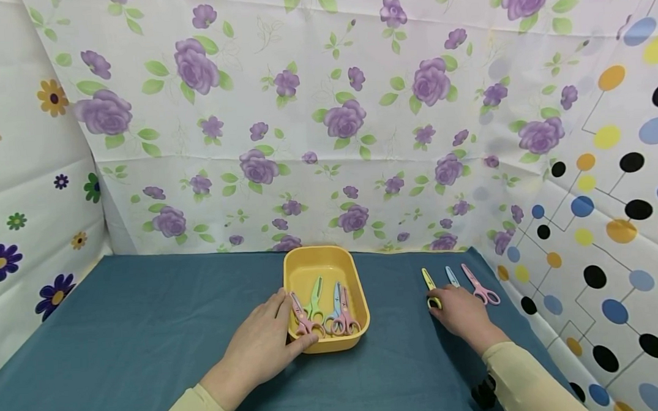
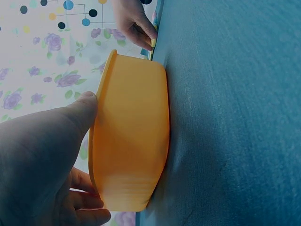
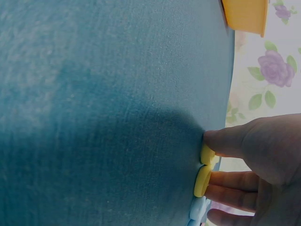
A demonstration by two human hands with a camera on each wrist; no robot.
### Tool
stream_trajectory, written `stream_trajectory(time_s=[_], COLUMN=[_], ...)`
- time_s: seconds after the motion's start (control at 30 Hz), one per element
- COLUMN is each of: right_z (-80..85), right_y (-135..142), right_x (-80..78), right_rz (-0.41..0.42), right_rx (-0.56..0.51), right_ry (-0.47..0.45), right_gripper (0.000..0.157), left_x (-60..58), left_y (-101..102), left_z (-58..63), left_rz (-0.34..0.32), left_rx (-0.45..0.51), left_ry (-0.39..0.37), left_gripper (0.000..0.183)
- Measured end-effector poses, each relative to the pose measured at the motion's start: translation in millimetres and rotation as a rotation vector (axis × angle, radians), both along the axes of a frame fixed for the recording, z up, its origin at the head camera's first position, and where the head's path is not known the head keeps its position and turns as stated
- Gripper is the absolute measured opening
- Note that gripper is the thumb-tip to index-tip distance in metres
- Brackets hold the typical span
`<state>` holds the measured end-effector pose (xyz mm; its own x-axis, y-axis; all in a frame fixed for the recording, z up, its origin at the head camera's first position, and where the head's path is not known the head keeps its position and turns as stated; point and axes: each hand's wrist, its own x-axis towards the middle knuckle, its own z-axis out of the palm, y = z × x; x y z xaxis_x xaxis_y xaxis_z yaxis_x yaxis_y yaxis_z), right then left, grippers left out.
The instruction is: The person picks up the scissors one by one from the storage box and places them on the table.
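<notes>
Back wall: and there it is, a white fabric sheet printed with purple roses and green leaves (image 1: pixel 298 124), faint creases running straight across!
Left side: a pale cloth panel dotted with orange, purple and green flowers (image 1: pixel 25 188), meeting the roses at the corner.
Right side: a white sheet of multicoloured dots linked by thin grey lines (image 1: pixel 606 242), slanting alongside.
Bench: draped in plain teal-blue woven cloth (image 1: pixel 163 323).
Light: soft, with dim shadows across the cloth.

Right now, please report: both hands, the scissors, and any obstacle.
Left hand resting against yellow plastic tray. Right hand pinching yellow scissors. Blue scissors, partly hidden, and pink scissors close alongside; no obstacle visible toward tray.
</notes>
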<state>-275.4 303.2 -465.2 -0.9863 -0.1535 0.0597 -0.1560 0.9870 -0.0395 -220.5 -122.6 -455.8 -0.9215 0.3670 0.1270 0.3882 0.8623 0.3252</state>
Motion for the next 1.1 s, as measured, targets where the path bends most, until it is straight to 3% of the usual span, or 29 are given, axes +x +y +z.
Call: stream_trajectory(time_s=[0.4,1.1], right_z=[0.9,8.5], right_y=[0,-18], right_x=[1.9,0.0], right_rz=[0.003,0.027], right_rx=[-0.007,-0.043], right_ry=[0.026,0.054], right_gripper=[0.034,0.059], left_x=[2.5,2.4], left_y=[0,0], left_z=[2.1,1.7], left_rz=[0.002,-0.001], left_rx=[0.023,0.027], left_ry=[-0.009,-0.007], left_gripper=[0.103,0.101])
